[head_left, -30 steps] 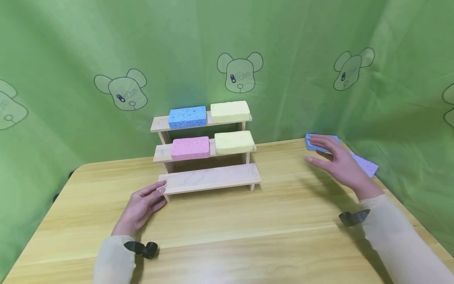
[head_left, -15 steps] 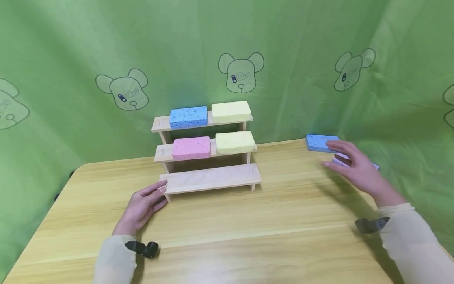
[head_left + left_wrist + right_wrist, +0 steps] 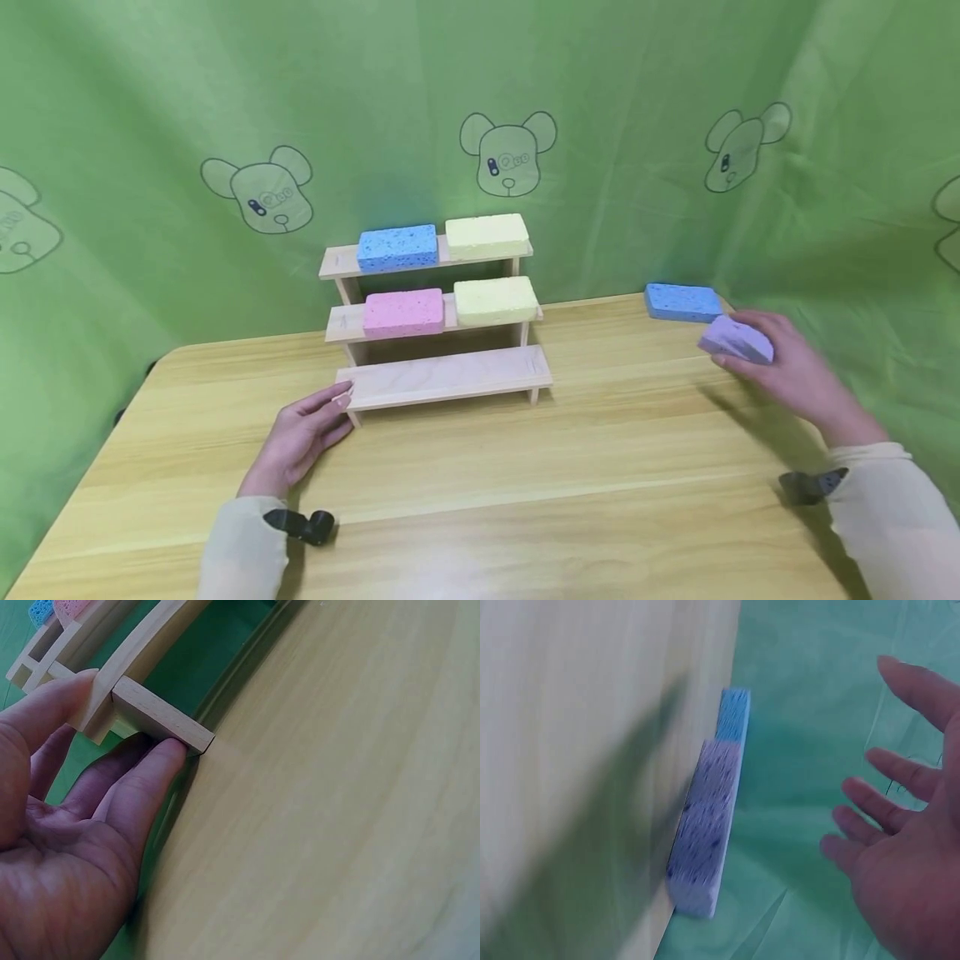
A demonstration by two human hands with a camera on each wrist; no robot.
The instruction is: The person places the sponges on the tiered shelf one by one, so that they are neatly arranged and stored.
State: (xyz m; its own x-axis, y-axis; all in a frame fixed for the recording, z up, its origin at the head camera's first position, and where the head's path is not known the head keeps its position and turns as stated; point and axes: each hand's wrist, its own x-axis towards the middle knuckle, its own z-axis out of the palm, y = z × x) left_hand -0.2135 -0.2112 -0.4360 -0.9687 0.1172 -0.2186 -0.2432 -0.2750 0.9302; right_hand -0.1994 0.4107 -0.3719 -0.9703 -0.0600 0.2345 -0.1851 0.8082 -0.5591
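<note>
Gripping rack edge left, purple sponge right; tabletop between hands.

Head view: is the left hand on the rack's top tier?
No, the left hand holds the left end of the bottom tier.

4 sponges on rack; 2 more sponges to its right

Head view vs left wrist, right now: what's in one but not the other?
Only head: the right hand gripping the purple sponge, the top yellow sponge, the middle yellow sponge and the tabletop blue sponge.

Only left wrist: a close-up of the left hand from its palm side, a fingertip against the front leg.

Both: that hand at the wooden rack, the pink sponge and racked blue sponge (just bits in left wrist), the table, the green cloth.
</note>
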